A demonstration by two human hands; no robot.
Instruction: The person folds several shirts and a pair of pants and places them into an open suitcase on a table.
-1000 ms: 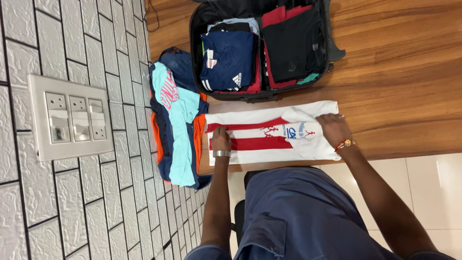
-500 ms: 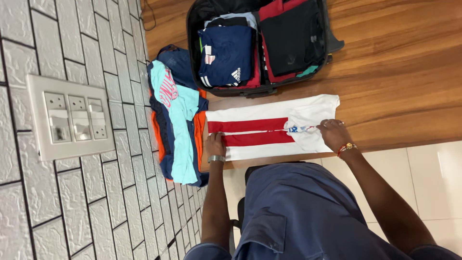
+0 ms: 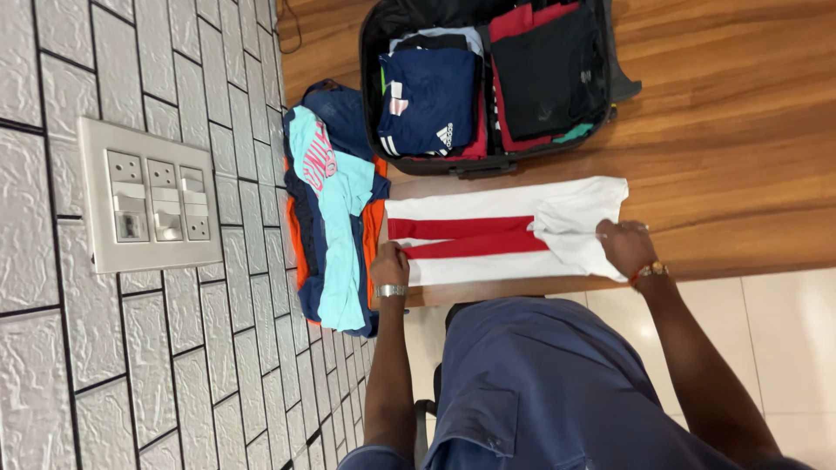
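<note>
left hand (image 3: 389, 264) flat on white-and-red shirt (image 3: 488, 235) at worktop (image 3: 731, 157) near edge | right hand (image 3: 626, 245) fingers pinching its folded end | suitcase (image 3: 488, 78) lid cut off

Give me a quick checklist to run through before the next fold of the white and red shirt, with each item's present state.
1. Left hand pins one end of the white and red shirt: ok.
2. Right hand has a grip on the other end: ok.
3. Shirt lies wholly on the wooden table: ok.
4. Shirt is smooth: not ok, the cloth is bunched near the right hand.
5. Shirt is apart from the pile of clothes: cannot tell, the edges meet closely.
6. Open suitcase has room on top: cannot tell.
</note>
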